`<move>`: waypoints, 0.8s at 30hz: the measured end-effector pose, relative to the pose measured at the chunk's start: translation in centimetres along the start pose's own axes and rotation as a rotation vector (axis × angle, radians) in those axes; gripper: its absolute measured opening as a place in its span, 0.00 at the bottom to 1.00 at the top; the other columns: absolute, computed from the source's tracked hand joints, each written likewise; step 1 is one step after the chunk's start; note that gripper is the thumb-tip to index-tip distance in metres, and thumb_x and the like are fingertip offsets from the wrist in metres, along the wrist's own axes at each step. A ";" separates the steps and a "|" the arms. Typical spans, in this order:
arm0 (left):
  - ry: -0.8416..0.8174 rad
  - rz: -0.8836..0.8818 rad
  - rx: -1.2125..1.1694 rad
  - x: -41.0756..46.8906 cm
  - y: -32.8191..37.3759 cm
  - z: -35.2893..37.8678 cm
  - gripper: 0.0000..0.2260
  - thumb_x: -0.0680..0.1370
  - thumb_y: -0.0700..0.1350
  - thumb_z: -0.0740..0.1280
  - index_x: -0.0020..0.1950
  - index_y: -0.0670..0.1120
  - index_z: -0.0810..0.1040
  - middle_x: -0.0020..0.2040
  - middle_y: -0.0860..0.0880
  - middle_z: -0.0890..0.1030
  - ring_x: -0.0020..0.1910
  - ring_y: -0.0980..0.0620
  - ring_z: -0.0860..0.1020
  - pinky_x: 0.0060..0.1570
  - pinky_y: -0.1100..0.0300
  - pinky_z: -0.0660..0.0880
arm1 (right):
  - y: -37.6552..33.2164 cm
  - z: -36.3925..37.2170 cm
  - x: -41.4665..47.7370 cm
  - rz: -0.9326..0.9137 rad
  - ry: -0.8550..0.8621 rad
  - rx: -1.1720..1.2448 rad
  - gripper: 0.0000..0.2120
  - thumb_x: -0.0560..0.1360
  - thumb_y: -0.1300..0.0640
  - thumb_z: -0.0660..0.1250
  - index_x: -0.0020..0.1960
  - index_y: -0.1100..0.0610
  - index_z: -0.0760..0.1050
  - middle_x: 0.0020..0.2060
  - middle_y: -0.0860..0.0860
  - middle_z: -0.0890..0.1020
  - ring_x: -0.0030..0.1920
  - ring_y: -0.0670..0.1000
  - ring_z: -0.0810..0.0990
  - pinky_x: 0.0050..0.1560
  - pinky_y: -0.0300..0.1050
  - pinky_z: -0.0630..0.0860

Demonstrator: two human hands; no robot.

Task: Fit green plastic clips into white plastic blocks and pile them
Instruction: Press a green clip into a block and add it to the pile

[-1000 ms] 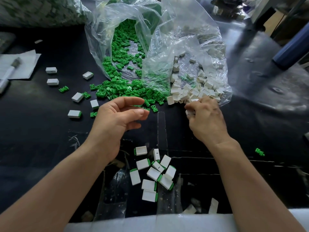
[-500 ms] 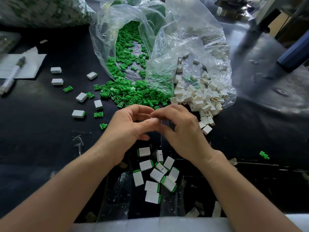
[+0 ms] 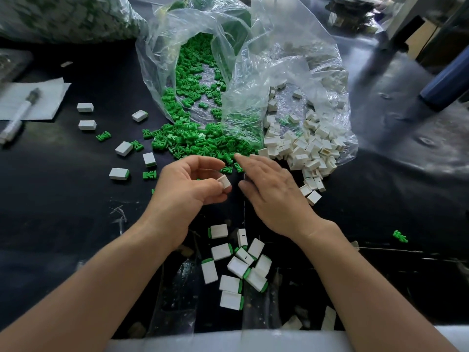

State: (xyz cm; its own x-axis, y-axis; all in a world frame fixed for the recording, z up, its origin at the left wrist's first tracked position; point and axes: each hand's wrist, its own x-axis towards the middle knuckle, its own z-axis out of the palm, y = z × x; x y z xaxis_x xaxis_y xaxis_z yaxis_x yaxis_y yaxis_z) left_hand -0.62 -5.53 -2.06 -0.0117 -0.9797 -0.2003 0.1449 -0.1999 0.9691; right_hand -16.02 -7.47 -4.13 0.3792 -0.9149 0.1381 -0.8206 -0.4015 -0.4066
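The left hand pinches a white block between thumb and fingers, while just beside it the right hand reaches with loose fingers over the green clips.

Nothing readable in this one, honestly. The white paper sheet at the left of the bench and the pen lying on it are too blurry to tell if there's any writing or brand on them.
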 end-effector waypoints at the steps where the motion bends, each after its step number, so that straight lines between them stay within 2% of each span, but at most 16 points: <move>1: 0.000 -0.003 0.000 0.0 0.0 0.0 0.13 0.72 0.26 0.64 0.45 0.43 0.77 0.38 0.44 0.79 0.33 0.54 0.81 0.33 0.65 0.78 | 0.1 0.1 0.1 0.002 -0.040 -0.038 0.23 0.80 0.54 0.55 0.74 0.51 0.57 0.71 0.47 0.67 0.72 0.46 0.58 0.70 0.44 0.53; 3: -0.002 -0.007 0.004 0.0 0.0 0.0 0.13 0.72 0.26 0.64 0.45 0.43 0.77 0.38 0.44 0.79 0.34 0.54 0.81 0.33 0.64 0.79 | 0.2 0.2 0.1 0.008 -0.030 -0.052 0.22 0.80 0.55 0.56 0.73 0.52 0.60 0.69 0.48 0.70 0.71 0.47 0.61 0.70 0.46 0.54; 5: -0.002 -0.014 0.015 0.0 0.0 0.0 0.13 0.72 0.27 0.65 0.45 0.44 0.78 0.38 0.45 0.80 0.34 0.54 0.81 0.33 0.64 0.79 | 0.2 -0.1 0.0 0.012 0.072 -0.012 0.18 0.78 0.59 0.60 0.68 0.56 0.69 0.61 0.51 0.77 0.65 0.51 0.71 0.67 0.47 0.60; 7: -0.003 -0.020 0.035 0.0 0.0 0.0 0.12 0.72 0.27 0.66 0.45 0.45 0.78 0.37 0.47 0.81 0.34 0.54 0.82 0.33 0.63 0.79 | 0.1 -0.3 -0.1 0.027 0.146 0.011 0.15 0.77 0.61 0.62 0.63 0.58 0.74 0.55 0.53 0.81 0.59 0.54 0.75 0.63 0.46 0.62; 9: -0.010 -0.024 0.043 0.0 0.0 0.0 0.12 0.71 0.28 0.67 0.44 0.45 0.78 0.35 0.48 0.81 0.34 0.54 0.82 0.34 0.63 0.79 | 0.1 -0.3 -0.2 0.062 0.149 0.017 0.15 0.76 0.62 0.63 0.63 0.58 0.75 0.56 0.54 0.79 0.59 0.55 0.74 0.62 0.46 0.63; 13: -0.022 -0.022 0.035 -0.1 0.1 0.0 0.12 0.70 0.28 0.68 0.44 0.45 0.78 0.36 0.48 0.81 0.34 0.54 0.81 0.34 0.62 0.79 | 0.3 -0.1 -0.1 0.115 0.060 -0.041 0.18 0.78 0.58 0.60 0.68 0.55 0.69 0.60 0.53 0.74 0.61 0.54 0.68 0.62 0.46 0.61; 15: -0.031 -0.016 0.038 -0.2 0.1 0.1 0.11 0.70 0.29 0.69 0.43 0.45 0.78 0.37 0.46 0.81 0.36 0.52 0.81 0.35 0.62 0.80 | 0.5 0.0 0.1 0.109 0.036 -0.079 0.17 0.78 0.56 0.60 0.66 0.54 0.72 0.59 0.53 0.73 0.61 0.54 0.67 0.62 0.45 0.60; 18: -0.039 -0.009 0.044 -0.2 0.0 0.0 0.12 0.70 0.27 0.68 0.43 0.44 0.78 0.39 0.45 0.80 0.36 0.52 0.80 0.35 0.63 0.79 | 0.5 -0.1 0.1 0.123 0.069 -0.024 0.10 0.76 0.58 0.64 0.56 0.57 0.77 0.53 0.54 0.76 0.57 0.54 0.70 0.59 0.46 0.63; 20: -0.042 -0.001 0.051 -0.1 0.0 0.0 0.14 0.69 0.26 0.67 0.42 0.45 0.78 0.39 0.44 0.80 0.36 0.51 0.80 0.34 0.63 0.79 | 0.4 -0.3 0.1 0.122 0.097 0.025 0.06 0.74 0.59 0.66 0.50 0.59 0.77 0.47 0.53 0.76 0.52 0.53 0.73 0.54 0.43 0.65; 22: -0.039 0.014 0.068 -0.1 -0.1 0.0 0.15 0.69 0.25 0.68 0.42 0.45 0.79 0.38 0.45 0.80 0.37 0.51 0.79 0.36 0.61 0.80 | 0.4 -0.4 0.0 0.125 0.121 0.096 0.05 0.73 0.61 0.68 0.48 0.59 0.77 0.40 0.48 0.74 0.44 0.50 0.73 0.47 0.38 0.65; 24: -0.033 0.029 0.084 0.0 -0.2 -0.1 0.15 0.68 0.25 0.69 0.42 0.46 0.80 0.38 0.46 0.81 0.38 0.50 0.79 0.40 0.59 0.79 | 0.3 -0.5 -0.2 0.152 0.153 0.199 0.08 0.72 0.61 0.69 0.51 0.58 0.78 0.36 0.43 0.72 0.38 0.43 0.71 0.44 0.34 0.66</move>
State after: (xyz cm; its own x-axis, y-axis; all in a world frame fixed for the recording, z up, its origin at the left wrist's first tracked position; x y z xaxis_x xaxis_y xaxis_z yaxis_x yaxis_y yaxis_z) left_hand -0.52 -5.50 -2.26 -0.0410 -0.9849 -0.1682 0.0623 -0.1705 0.9834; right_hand -16.57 -7.40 -3.79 0.1777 -0.9655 0.1905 -0.7572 -0.2577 -0.6002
